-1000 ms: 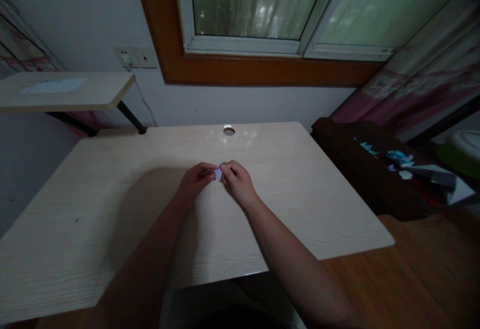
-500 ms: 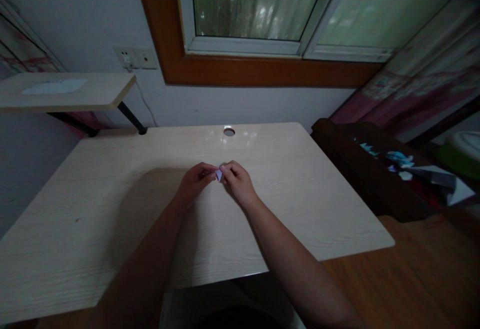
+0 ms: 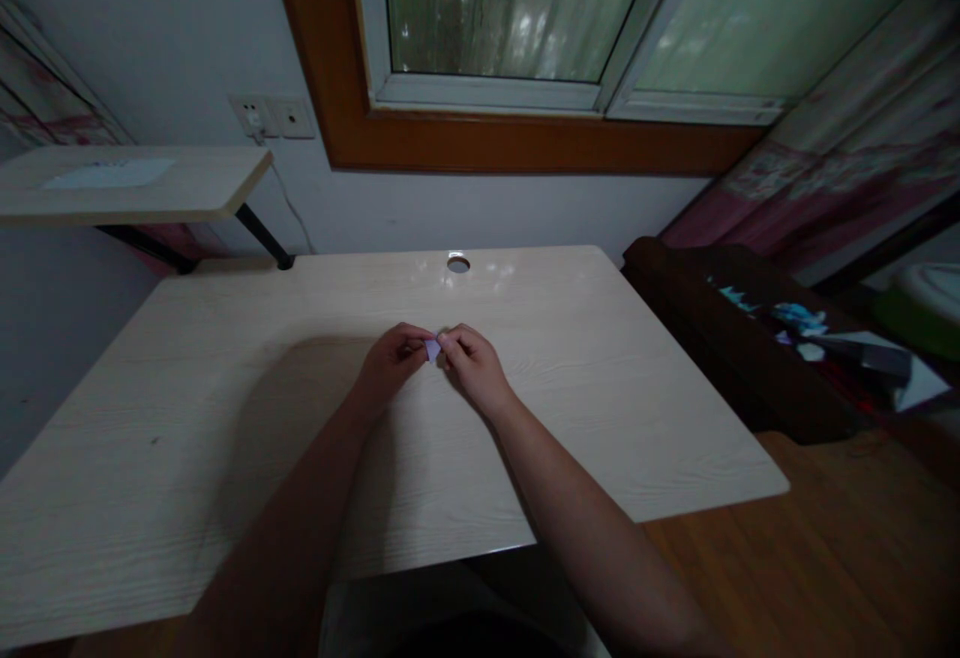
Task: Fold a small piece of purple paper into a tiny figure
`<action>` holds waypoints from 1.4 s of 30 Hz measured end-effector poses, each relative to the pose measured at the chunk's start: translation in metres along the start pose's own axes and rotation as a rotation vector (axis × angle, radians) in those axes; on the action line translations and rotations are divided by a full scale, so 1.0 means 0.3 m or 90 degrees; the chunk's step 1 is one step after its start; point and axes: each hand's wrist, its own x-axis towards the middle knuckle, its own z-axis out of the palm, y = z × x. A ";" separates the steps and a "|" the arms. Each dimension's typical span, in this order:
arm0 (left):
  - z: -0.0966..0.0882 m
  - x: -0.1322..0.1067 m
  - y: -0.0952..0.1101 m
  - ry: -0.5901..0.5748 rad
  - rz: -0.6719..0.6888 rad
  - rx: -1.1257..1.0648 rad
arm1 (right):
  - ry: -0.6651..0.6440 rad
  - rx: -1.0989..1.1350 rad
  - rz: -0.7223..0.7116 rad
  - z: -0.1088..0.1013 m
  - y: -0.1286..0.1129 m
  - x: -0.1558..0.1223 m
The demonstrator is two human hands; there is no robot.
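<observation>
Between my two hands is a small, pale lilac piece of folded paper (image 3: pixel 432 349), held just above the middle of the desk (image 3: pixel 600 368). My left hand (image 3: pixel 391 358) pinches its left side between thumb and fingers. At the upper right of the paper, the thumb and fingertips of my right hand (image 3: pixel 472 356) close on its edge. Fingers cover part of the paper, so its full shape is hidden.
A round cable hole (image 3: pixel 458 265) lies near the desk's back edge. At the left, a raised shelf (image 3: pixel 217 183) on black legs carries a white sheet (image 3: pixel 111 173). To the right, a dark wooden cabinet (image 3: pixel 675 288) holds blue and white scraps. A window stands behind.
The folded paper has shifted slightly left and turned a little between my fingers. Both hands remain nearly in the same spot.
</observation>
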 end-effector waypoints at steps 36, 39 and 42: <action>-0.020 0.004 -0.038 0.023 0.030 0.077 | 0.020 0.091 0.068 0.015 0.012 -0.010; -0.021 0.001 -0.036 0.026 0.023 0.071 | 0.016 0.113 0.061 0.016 0.017 -0.010; -0.023 -0.001 -0.046 0.028 0.008 0.049 | 0.022 0.142 0.052 0.018 0.023 -0.009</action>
